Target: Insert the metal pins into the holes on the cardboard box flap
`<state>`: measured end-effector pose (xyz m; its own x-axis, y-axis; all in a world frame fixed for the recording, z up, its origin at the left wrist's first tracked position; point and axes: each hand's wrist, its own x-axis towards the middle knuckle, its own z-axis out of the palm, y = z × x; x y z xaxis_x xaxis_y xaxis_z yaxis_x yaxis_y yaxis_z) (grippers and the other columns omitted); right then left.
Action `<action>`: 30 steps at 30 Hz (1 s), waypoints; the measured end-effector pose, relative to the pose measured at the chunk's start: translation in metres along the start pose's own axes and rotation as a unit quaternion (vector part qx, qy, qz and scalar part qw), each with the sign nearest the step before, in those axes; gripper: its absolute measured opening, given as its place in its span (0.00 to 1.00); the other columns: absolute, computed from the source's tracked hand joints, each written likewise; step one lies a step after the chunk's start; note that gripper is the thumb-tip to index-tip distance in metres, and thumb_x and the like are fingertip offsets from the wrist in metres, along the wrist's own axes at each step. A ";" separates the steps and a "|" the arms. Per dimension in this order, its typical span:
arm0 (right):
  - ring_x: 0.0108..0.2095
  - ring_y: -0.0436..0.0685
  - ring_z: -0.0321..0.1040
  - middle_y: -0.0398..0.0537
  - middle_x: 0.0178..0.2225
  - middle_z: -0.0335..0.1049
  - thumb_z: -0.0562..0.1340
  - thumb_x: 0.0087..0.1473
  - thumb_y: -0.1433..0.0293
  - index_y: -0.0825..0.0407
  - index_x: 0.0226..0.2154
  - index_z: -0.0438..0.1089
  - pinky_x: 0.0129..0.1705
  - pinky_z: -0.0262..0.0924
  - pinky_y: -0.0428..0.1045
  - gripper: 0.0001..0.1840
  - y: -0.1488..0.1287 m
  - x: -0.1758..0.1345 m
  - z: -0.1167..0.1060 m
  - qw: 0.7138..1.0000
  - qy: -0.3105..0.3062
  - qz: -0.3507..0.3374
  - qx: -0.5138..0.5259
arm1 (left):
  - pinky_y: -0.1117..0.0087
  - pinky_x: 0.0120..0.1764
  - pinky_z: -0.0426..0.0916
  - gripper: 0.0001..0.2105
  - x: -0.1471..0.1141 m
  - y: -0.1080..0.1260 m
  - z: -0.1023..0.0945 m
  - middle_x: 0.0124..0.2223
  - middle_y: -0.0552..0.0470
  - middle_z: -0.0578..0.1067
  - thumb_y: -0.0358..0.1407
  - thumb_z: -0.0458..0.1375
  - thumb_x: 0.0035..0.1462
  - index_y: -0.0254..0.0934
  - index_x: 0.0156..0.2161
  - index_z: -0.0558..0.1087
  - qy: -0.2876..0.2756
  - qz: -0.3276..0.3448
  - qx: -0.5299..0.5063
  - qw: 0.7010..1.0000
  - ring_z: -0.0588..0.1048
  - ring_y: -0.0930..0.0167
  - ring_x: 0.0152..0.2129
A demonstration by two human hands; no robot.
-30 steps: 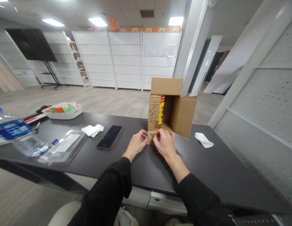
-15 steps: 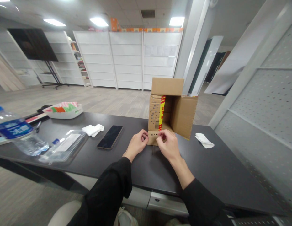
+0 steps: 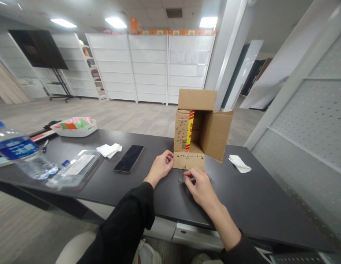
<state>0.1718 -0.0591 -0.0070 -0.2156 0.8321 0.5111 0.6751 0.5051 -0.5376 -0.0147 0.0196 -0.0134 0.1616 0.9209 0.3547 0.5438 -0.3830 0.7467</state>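
A brown cardboard box [image 3: 182, 130] stands with its opening towards me and one flap [image 3: 189, 163] folded down at the front. Dark holes and a row of small silvery pieces run along that flap. My left hand [image 3: 161, 165] has its fingers curled closed at the flap's left edge. Just below the flap, my right hand [image 3: 198, 183] pinches at a thin metal rod [image 3: 184, 169], whose lower part is covered by the fingers. Beside it a second thin metal rod [image 3: 179, 176] points towards me from the flap's front edge.
A phone [image 3: 129, 158] lies left of my hands, near a white tissue [image 3: 109, 150] and a clear plastic case [image 3: 79, 168]. A water bottle [image 3: 19, 150] and white tray [image 3: 77, 131] are farther left. Another tissue [image 3: 239, 164] lies to the right on the dark table [image 3: 249, 198].
My right hand has moved down and towards me, from over the flap to below its front edge. The row of silvery pieces now shows. My left hand stays at the flap's edge.
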 end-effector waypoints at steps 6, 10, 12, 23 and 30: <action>0.38 0.58 0.67 0.46 0.32 0.70 0.57 0.58 0.76 0.50 0.31 0.66 0.42 0.54 0.53 0.07 0.001 -0.005 0.006 0.999 -0.035 -0.008 -0.040 | 0.74 0.29 0.63 0.05 0.000 -0.001 0.001 0.30 0.55 0.75 0.34 0.55 0.55 0.39 0.38 0.70 0.003 -0.001 -0.003 1.000 0.69 0.75 0.24; 0.40 0.58 0.66 0.46 0.34 0.70 0.57 0.58 0.78 0.50 0.31 0.66 0.44 0.54 0.53 0.08 0.001 -0.006 0.007 0.998 -0.059 -0.017 -0.031 | 0.74 0.30 0.64 0.06 0.001 -0.003 0.003 0.31 0.55 0.75 0.35 0.55 0.55 0.39 0.38 0.70 0.004 0.002 -0.009 1.000 0.70 0.75 0.25; 0.40 0.58 0.66 0.46 0.34 0.70 0.57 0.57 0.79 0.50 0.31 0.66 0.44 0.54 0.53 0.08 0.001 -0.007 0.008 0.997 -0.070 -0.021 -0.026 | 0.74 0.30 0.64 0.06 0.001 -0.004 0.003 0.31 0.54 0.75 0.35 0.55 0.56 0.39 0.38 0.70 0.005 0.003 -0.010 1.000 0.70 0.75 0.25; 0.40 0.57 0.65 0.45 0.35 0.70 0.58 0.56 0.81 0.50 0.32 0.67 0.43 0.54 0.52 0.10 0.001 -0.007 0.009 0.996 -0.086 -0.020 -0.026 | 0.74 0.30 0.64 0.05 0.000 -0.002 0.002 0.31 0.55 0.75 0.35 0.55 0.56 0.39 0.38 0.70 0.004 -0.002 -0.001 1.000 0.69 0.75 0.25; 0.40 0.58 0.66 0.46 0.35 0.72 0.58 0.57 0.79 0.50 0.34 0.70 0.44 0.55 0.53 0.09 0.003 -0.007 0.010 0.996 -0.086 -0.024 -0.028 | 0.74 0.30 0.64 0.05 0.001 -0.002 0.002 0.31 0.54 0.75 0.35 0.55 0.55 0.39 0.38 0.71 0.006 0.000 0.005 1.000 0.69 0.75 0.24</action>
<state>0.1681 -0.0608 -0.0188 -0.3629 0.8368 0.4099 0.6982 0.5355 -0.4751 -0.0141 0.0211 -0.0152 0.1520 0.9198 0.3616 0.5515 -0.3826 0.7413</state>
